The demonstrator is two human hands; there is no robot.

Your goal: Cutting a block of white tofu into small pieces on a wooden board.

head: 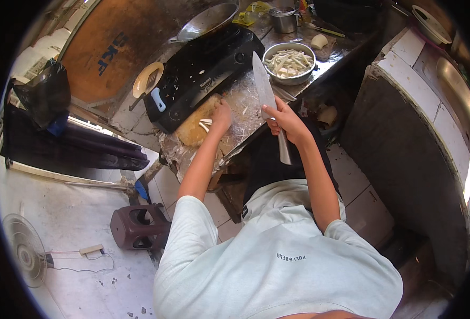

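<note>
My right hand (287,121) grips a large kitchen knife (263,81) by its handle, blade raised and pointing away from me above the worktop edge. On a worn cutting board (193,129), my left hand (221,116) reaches down with its fingers bent. Its fingertips are partly hidden, so whether they pinch anything does not show. A few pale vegetable sticks (205,124) lie on the board just left of that hand. Beyond the knife stands a round metal bowl (290,80) heaped with cut vegetable sticks (290,63).
A black gas stove (207,75) sits behind the board, with a light-blue handle (158,99) on it. A wok (207,22) leans behind. A peeled vegetable chunk (319,41) and metal pot (284,20) are farther back. A tiled counter (410,75) rises at right; a plastic stool (139,227) is at left.
</note>
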